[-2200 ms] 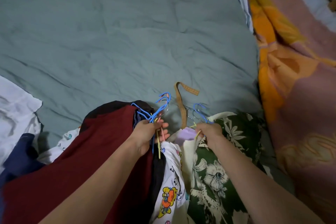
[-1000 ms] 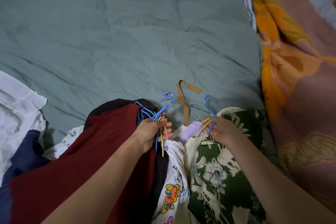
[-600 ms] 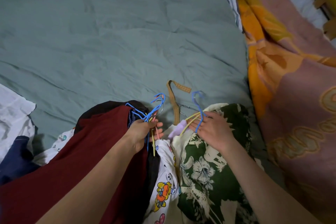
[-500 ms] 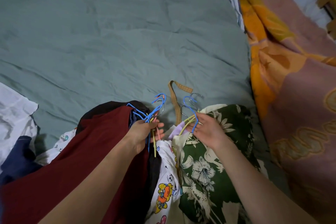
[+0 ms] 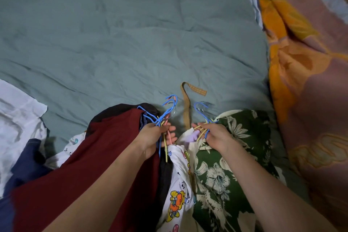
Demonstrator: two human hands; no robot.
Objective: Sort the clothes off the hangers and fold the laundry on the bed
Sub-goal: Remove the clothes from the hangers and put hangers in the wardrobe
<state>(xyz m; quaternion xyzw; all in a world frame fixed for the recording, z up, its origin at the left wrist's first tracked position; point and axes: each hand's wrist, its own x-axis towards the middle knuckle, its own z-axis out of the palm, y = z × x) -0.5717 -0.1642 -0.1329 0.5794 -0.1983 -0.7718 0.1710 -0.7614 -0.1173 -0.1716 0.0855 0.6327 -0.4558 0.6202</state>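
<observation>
Left hand (image 5: 150,137): clenched round hanger bunch (image 5: 165,113), lower centre, probably keeping garments gathered. Right hand (image 5: 214,136): pinching second hangers (image 5: 202,111) above green shirt (image 5: 226,165), likely separating it. Bed (image 5: 131,34): behind.

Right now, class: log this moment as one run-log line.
left hand: grips hanger bundle | right hand: holds second hanger bunch | clothes: still on hangers | green floral shirt: under right hand | folding: not begun
</observation>
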